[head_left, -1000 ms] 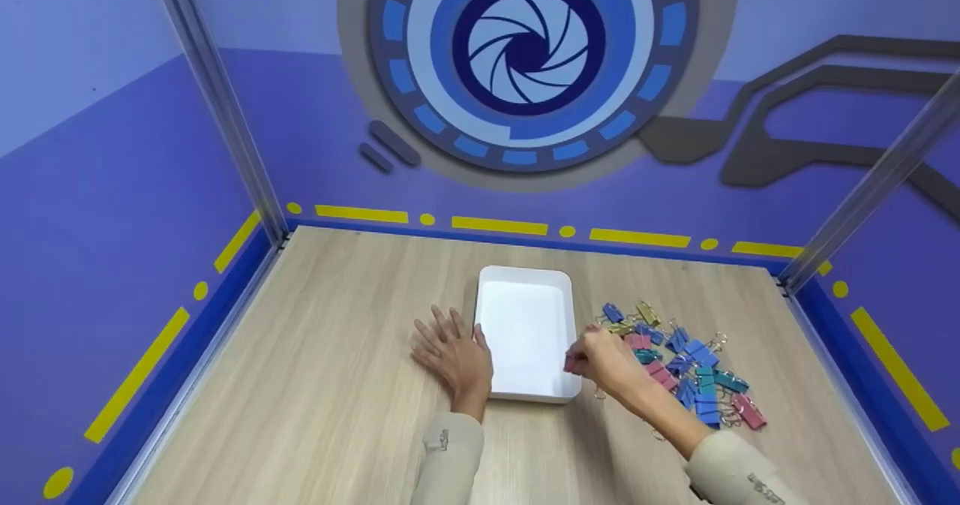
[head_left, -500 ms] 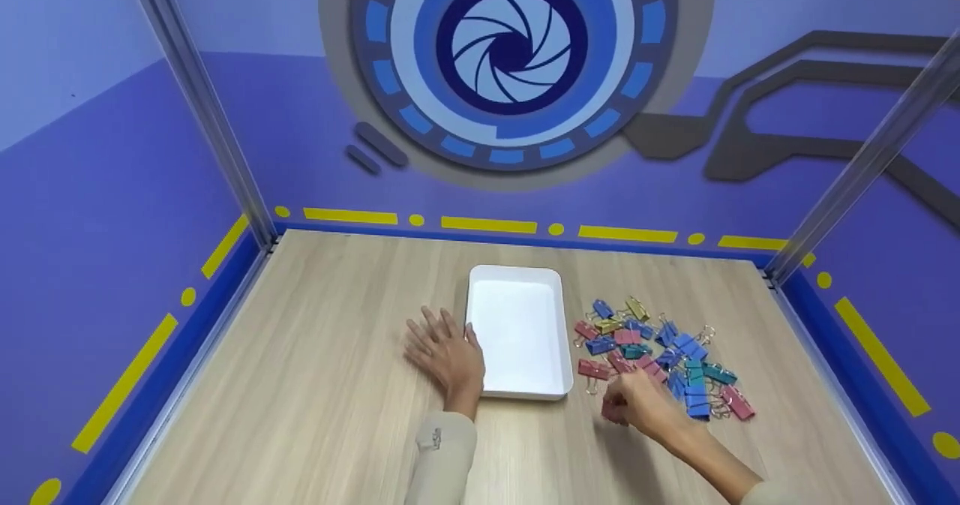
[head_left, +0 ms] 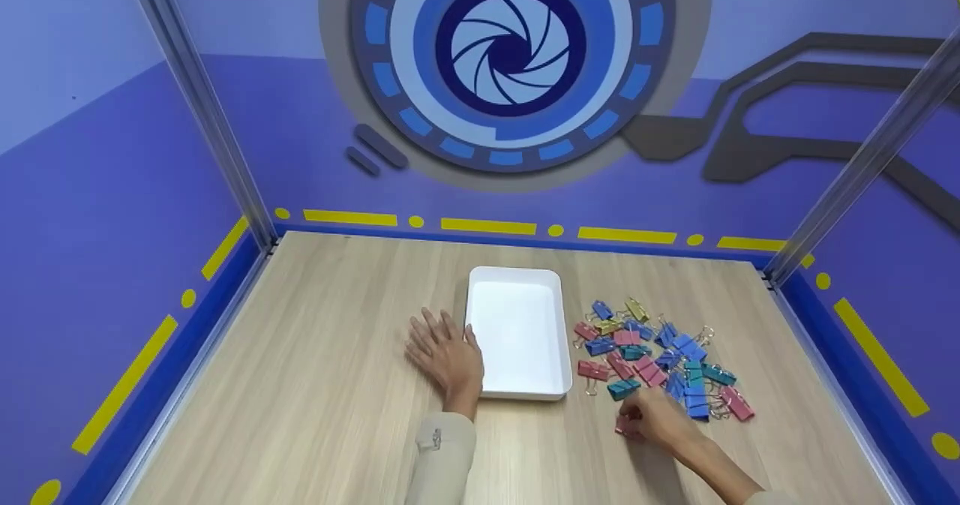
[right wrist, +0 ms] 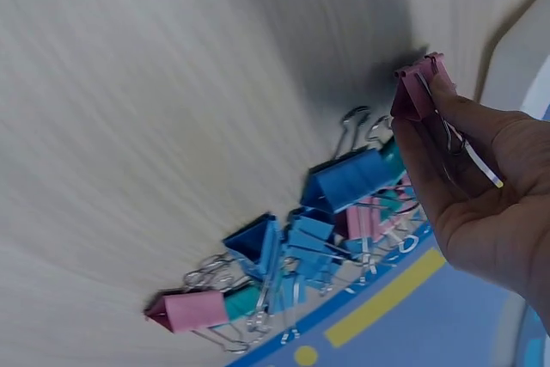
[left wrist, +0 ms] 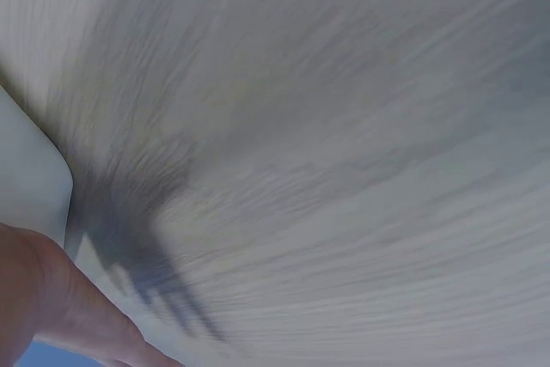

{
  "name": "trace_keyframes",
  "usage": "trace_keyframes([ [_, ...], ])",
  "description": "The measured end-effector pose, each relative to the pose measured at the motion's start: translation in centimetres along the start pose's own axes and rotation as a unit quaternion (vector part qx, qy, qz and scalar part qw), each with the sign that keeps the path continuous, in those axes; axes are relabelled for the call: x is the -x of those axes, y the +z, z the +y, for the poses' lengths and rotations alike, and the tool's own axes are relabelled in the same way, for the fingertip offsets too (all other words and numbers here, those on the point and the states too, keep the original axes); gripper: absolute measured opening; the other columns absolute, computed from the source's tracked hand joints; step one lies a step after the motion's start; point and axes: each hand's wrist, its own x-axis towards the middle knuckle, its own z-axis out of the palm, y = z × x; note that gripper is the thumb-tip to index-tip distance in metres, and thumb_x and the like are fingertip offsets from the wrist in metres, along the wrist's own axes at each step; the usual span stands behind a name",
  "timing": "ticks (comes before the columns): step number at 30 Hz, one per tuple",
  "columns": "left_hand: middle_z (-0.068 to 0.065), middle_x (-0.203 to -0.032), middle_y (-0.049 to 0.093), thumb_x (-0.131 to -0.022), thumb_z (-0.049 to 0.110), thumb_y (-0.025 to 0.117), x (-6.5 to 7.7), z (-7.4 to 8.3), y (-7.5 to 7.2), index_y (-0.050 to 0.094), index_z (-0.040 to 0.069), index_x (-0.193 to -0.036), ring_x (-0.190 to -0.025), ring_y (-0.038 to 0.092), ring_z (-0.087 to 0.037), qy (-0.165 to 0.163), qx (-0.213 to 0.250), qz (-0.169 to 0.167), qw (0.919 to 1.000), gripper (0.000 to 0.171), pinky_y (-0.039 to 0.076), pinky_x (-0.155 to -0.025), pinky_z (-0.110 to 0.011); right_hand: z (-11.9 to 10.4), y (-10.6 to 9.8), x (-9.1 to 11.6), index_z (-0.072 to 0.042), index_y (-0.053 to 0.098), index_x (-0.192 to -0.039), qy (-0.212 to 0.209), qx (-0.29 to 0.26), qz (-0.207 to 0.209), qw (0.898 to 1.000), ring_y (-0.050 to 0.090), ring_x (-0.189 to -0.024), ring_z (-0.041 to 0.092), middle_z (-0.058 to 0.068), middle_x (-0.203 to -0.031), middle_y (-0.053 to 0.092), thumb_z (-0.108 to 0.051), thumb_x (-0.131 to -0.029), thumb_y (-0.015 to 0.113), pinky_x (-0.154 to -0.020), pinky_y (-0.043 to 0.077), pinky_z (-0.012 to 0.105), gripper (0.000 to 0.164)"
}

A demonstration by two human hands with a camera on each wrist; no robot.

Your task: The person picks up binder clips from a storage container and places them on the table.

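My right hand [head_left: 660,420] pinches a pink binder clip [head_left: 627,427] between thumb and fingers, at the near side of a pile of binder clips. In the right wrist view, thumb and finger hold that pink clip [right wrist: 419,88] by its sides, its wire handles pointing back to the palm. A teal binder clip [head_left: 622,389] lies just beyond the hand. My left hand [head_left: 450,359] rests with fingers spread on the table, its thumb against the left wall of a white rectangular tray [head_left: 565,340]. Only part of the left hand [left wrist: 64,302] shows in the left wrist view.
Several pink, blue, teal and yellow binder clips, such as a blue one [head_left: 696,401], lie loosely heaped right of the tray. The wooden table [head_left: 300,385] is bounded by blue walls at the back and both sides.
My right hand, with a pink binder clip in its fingers, has moved from the tray's right edge rightward and nearer, uncovering several clips, lately the teal one. The left hand stays by the tray.
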Motion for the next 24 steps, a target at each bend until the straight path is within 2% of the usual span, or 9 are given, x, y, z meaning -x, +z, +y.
trace_keyframes([
  [3, -0.015, -0.170, 0.024, -0.105, 0.045, 0.049, 0.0, 0.1, 0.1, 0.044, 0.012, -0.155, -0.159, 0.015, -0.041, 0.005, 0.011, -0.013, 0.9998, 0.060, 0.013, -0.126, -0.066, 0.7, 0.2, 0.1, -0.002, 0.078, -0.084, 0.027, -0.005, 0.019, 0.999, 0.057, -0.064, 0.009, 0.003, -0.074, 0.072, 0.013, -0.080, 0.074, -0.055, 0.052, 0.022, 0.016],
  [8, -0.017, -0.170, 0.024, -0.105, 0.046, 0.048, -0.4, 0.0, 0.4, 0.044, 0.012, -0.155, -0.159, 0.016, -0.039, 0.025, -0.014, -0.023, 0.9993, 0.061, 0.015, -0.128, -0.061, 1.2, 0.4, -0.4, -0.001, 0.078, -0.088, 0.066, -0.008, 0.060, 0.996, 0.057, -0.063, 0.011, 0.003, -0.073, 0.070, 0.013, -0.080, 0.073, -0.053, 0.050, 0.021, 0.017],
  [12, -0.016, -0.170, 0.025, -0.106, 0.047, 0.046, -1.2, -0.1, 0.4, 0.044, 0.012, -0.155, -0.159, 0.017, -0.037, 0.031, -0.030, -0.022, 0.9988, 0.061, 0.017, -0.128, -0.059, 1.1, 0.1, -1.1, 0.003, 0.078, -0.095, 0.060, -0.025, 0.079, 0.995, 0.063, -0.063, 0.013, 0.009, -0.077, 0.074, 0.011, -0.084, 0.072, -0.054, 0.056, 0.023, 0.015],
  [15, -0.016, -0.170, 0.024, -0.106, 0.046, 0.046, -1.6, -0.1, 0.4, 0.043, 0.012, -0.156, -0.160, 0.015, -0.036, 0.030, -0.029, -0.036, 0.9985, 0.061, 0.015, -0.129, -0.058, 0.6, -0.7, -1.3, 0.005, 0.077, -0.096, 0.058, -0.026, 0.090, 0.994, 0.068, -0.062, 0.016, 0.013, -0.079, 0.076, 0.009, -0.086, 0.071, -0.055, 0.060, 0.027, 0.012],
  [17, -0.016, -0.170, 0.023, -0.106, 0.047, 0.044, -2.0, -0.4, 0.3, 0.041, 0.011, -0.157, -0.160, 0.014, -0.037, 0.027, -0.038, -0.060, 0.9971, 0.062, 0.014, -0.129, -0.057, -0.1, -1.4, -1.5, 0.005, 0.078, -0.093, 0.059, -0.010, 0.100, 0.993, 0.068, -0.062, 0.016, 0.013, -0.079, 0.076, 0.006, -0.088, 0.071, -0.056, 0.061, 0.029, 0.009],
  [20, -0.019, -0.171, 0.019, -0.106, 0.052, 0.040, -2.9, -1.0, -0.1, 0.036, 0.011, -0.159, -0.160, 0.010, -0.037, 0.029, -0.050, -0.108, 0.9925, 0.067, 0.011, -0.130, -0.056, -1.0, -2.8, -2.2, 0.003, 0.078, -0.086, 0.061, 0.037, 0.121, 0.990, 0.059, -0.060, 0.011, 0.007, -0.074, 0.074, 0.001, -0.090, 0.071, -0.052, 0.055, 0.025, 0.009],
  [21, -0.019, -0.171, 0.018, -0.106, 0.054, 0.039, -3.3, -1.2, -0.1, 0.033, 0.011, -0.160, -0.160, 0.009, -0.038, 0.032, -0.047, -0.123, 0.9907, 0.070, 0.010, -0.130, -0.057, -1.2, -3.3, -2.3, 0.003, 0.079, -0.086, 0.058, 0.049, 0.128, 0.989, 0.057, -0.060, 0.010, 0.007, -0.074, 0.074, 0.000, -0.090, 0.071, -0.052, 0.055, 0.024, 0.009],
  [24, -0.021, -0.171, 0.015, -0.105, 0.059, 0.037, -4.2, -1.1, -0.3, 0.026, 0.010, -0.163, -0.160, 0.005, -0.039, 0.044, -0.009, -0.160, 0.9861, 0.077, 0.007, -0.130, -0.058, -1.4, -5.0, -2.8, 0.003, 0.079, -0.097, 0.040, 0.068, 0.151, 0.985, 0.048, -0.052, 0.008, 0.008, -0.070, 0.070, -0.001, -0.091, 0.070, -0.044, 0.043, 0.019, 0.012],
])
